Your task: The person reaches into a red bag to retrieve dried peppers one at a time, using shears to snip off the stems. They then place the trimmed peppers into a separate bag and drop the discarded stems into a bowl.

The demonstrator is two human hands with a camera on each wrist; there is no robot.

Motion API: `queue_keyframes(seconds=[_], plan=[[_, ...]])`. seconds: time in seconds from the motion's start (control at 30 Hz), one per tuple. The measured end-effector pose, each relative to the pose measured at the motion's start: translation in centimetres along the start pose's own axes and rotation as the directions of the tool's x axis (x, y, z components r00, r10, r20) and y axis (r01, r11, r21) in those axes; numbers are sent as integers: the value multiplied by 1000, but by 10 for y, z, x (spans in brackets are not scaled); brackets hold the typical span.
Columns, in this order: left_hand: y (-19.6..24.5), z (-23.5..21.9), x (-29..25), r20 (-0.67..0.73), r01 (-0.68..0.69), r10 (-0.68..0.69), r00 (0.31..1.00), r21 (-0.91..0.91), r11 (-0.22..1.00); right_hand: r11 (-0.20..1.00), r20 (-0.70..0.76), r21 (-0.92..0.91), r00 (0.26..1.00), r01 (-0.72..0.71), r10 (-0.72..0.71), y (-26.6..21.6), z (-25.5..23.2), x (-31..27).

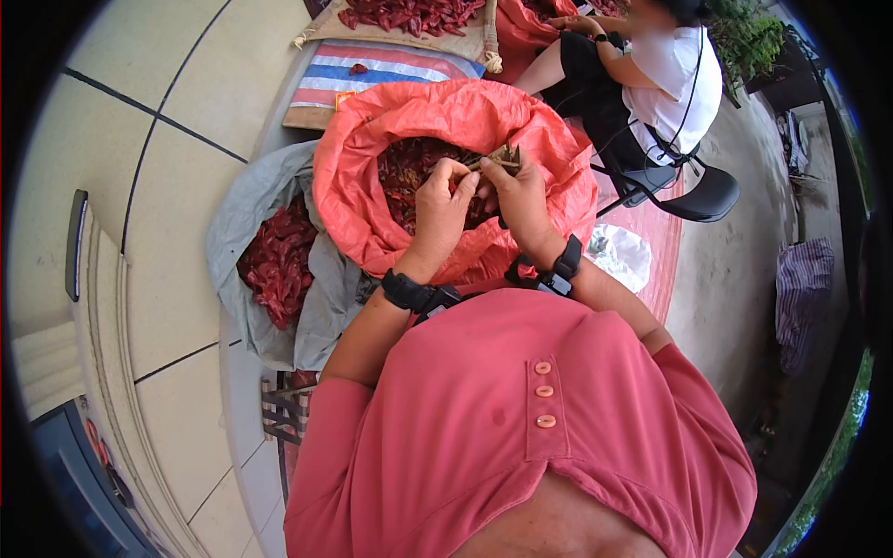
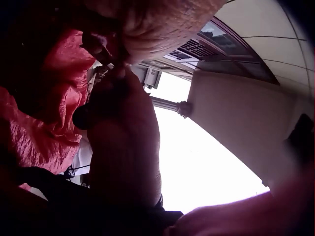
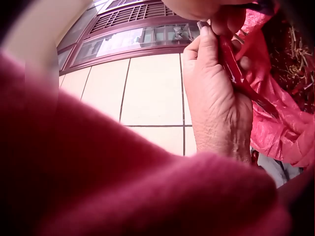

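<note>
Both hands meet over a red woven sack [image 1: 349,205] with a rolled-down rim. My left hand [image 1: 441,212] grips a dried red chili pepper [image 3: 230,61], plain in the right wrist view, where the left hand [image 3: 219,105] has its thumb up at the stem end. Close beside it, my right hand [image 1: 523,201] pinches a small bunch of dry, pale-brown chili stems [image 1: 507,158]. Thumbs and fingertips of the two hands almost meet. Inside the sack lie dark red chilies and loose stems [image 1: 409,172]. The left wrist view is mostly dark, with the right hand [image 2: 125,132] in shadow.
To the left, a grey sack [image 1: 244,200] holds glossy red chilies [image 1: 279,265]. Beyond stand a striped bag [image 1: 381,67] and a chili-heaped cloth [image 1: 456,45]. At the upper right a person [image 1: 684,84] sits on a black chair [image 1: 702,193]. White plastic [image 1: 625,259] lies right of the sack.
</note>
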State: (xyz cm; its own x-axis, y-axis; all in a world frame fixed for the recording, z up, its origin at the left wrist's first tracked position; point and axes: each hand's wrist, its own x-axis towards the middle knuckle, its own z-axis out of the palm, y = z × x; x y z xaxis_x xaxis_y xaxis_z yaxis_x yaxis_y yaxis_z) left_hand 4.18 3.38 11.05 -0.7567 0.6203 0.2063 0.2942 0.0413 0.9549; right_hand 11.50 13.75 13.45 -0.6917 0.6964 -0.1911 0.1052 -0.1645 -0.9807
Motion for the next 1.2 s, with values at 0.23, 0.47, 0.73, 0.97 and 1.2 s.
queue_keyframes(seconds=[0.23,0.47,0.73,0.97,1.2], plan=[[-2,-2,-1,139,249,-207,968,-469,848,996,100,54,993,64,-70,1,-3,2],[-3,-10,-2,353,399,-185,917,-793,461,936,-45,331,989,-119,142,3,-24,18],[-72,-138,-18,-293,87,29,956,376,923,947,-488,-119,813,298,-317,14,-171,13],[-141,-253,-41,-321,255,51,946,831,494,939,-601,-338,783,-68,-160,122,-260,-24],[-100,-165,-11,-105,-82,274,956,801,593,701,-529,-624,847,-345,-53,178,-274,-23]])
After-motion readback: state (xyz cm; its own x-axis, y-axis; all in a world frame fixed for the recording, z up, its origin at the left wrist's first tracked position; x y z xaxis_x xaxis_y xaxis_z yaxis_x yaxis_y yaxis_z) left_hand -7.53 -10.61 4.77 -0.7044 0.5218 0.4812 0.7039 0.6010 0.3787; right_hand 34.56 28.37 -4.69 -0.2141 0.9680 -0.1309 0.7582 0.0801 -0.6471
